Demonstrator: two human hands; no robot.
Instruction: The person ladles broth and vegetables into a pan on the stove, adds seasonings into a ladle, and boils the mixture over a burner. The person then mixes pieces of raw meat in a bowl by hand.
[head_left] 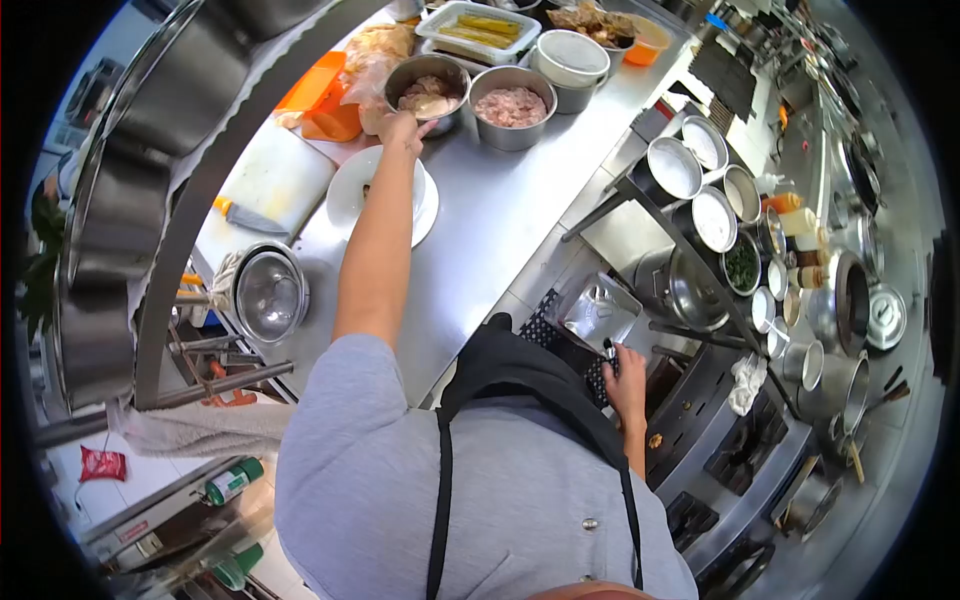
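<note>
Shirt (510, 490); left hand (402, 133) at pot (454, 113), grip unclear; right hand (627, 380) closed around dark object (608, 346)

Steel table (470, 240) seen from above: a white plate (431, 215) near the middle, cutting board (285, 170) at nine o'clock, nested metal bowls (270, 300) at eight, a deep steel bowl (452, 118) of raw meat (430, 93) at twelve, a steel pot (515, 138) of chopped meat (510, 105) at one.

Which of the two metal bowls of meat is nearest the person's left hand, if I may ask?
The left bowl: the left hand is right at its near side, whereas the right bowl, holding pale pink chopped meat, stands farther off.
</note>
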